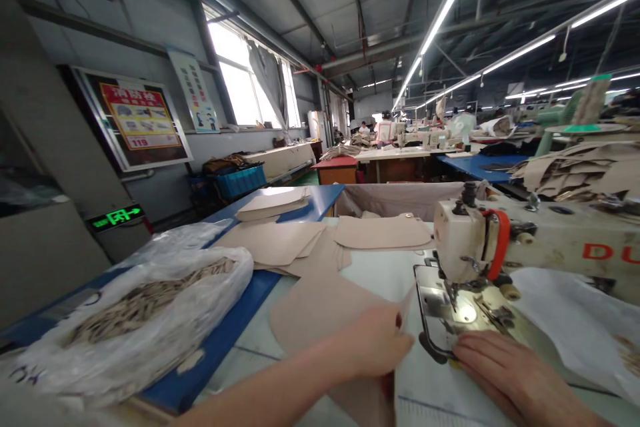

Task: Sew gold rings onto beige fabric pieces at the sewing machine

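Note:
My left hand [383, 341] is closed on the edge of a large beige fabric panel [320, 303], which lies on the pale table left of the sewing machine. A thin edge of the panel stands up beside the knuckles. My right hand [510, 370] rests palm down at the front of the metal sewing plate [435, 310], fingers close together and laid out. Whatever lies under those fingers is hidden. Just beyond them is the lit needle area of the sewing machine [463, 240], which carries an orange lever guard [499, 245].
Stacked beige panels [383, 232] lie behind the work, with more panels [280, 240] to their left. A clear plastic bag [220, 280] of small beige strips sits on the blue table [270, 290]. White sheeting [575, 320] covers the right side. Further machines stand beyond.

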`<state>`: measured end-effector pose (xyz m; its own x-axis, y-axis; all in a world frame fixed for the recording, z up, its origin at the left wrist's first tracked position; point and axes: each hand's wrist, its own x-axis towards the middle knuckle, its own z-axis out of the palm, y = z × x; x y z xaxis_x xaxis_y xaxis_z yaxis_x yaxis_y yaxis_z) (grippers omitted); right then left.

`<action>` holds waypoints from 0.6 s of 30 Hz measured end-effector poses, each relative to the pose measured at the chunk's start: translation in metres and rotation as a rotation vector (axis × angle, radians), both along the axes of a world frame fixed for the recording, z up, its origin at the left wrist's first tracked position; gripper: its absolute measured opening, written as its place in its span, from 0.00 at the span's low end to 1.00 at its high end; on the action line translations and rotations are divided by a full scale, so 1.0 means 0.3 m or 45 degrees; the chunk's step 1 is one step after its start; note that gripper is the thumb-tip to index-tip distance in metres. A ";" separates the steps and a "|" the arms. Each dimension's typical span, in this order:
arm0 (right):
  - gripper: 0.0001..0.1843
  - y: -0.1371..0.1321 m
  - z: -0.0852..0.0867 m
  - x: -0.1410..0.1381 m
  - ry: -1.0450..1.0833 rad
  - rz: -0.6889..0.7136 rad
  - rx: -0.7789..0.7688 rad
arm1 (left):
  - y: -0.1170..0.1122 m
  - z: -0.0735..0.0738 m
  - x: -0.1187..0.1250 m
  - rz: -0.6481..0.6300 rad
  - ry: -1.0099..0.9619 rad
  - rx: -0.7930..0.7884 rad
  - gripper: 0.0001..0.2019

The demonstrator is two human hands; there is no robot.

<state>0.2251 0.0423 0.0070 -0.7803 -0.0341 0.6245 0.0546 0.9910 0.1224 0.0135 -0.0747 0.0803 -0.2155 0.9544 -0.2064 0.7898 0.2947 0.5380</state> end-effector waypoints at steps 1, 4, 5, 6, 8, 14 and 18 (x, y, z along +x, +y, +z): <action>0.13 -0.012 0.013 0.008 0.040 0.005 0.001 | 0.018 -0.027 0.017 0.024 -0.048 -0.010 0.13; 0.16 -0.063 0.050 0.004 0.154 0.018 -0.085 | 0.060 -0.110 0.047 0.113 -0.545 -0.100 0.17; 0.17 -0.081 0.055 -0.008 0.153 0.020 -0.117 | 0.064 -0.137 0.051 0.138 -0.756 -0.104 0.17; 0.17 -0.098 0.054 -0.025 0.131 0.019 -0.137 | 0.061 -0.159 0.051 0.159 -0.929 -0.080 0.17; 0.20 -0.120 0.032 -0.068 0.055 -0.002 -0.141 | 0.027 -0.178 0.029 0.184 -1.066 0.044 0.17; 0.35 -0.106 -0.077 -0.140 -0.105 -0.035 -0.114 | -0.259 0.074 -0.318 0.514 -0.045 0.566 0.10; 0.38 -0.090 -0.088 -0.135 -0.119 -0.013 -0.165 | -0.457 0.260 -0.651 1.044 0.656 0.428 0.14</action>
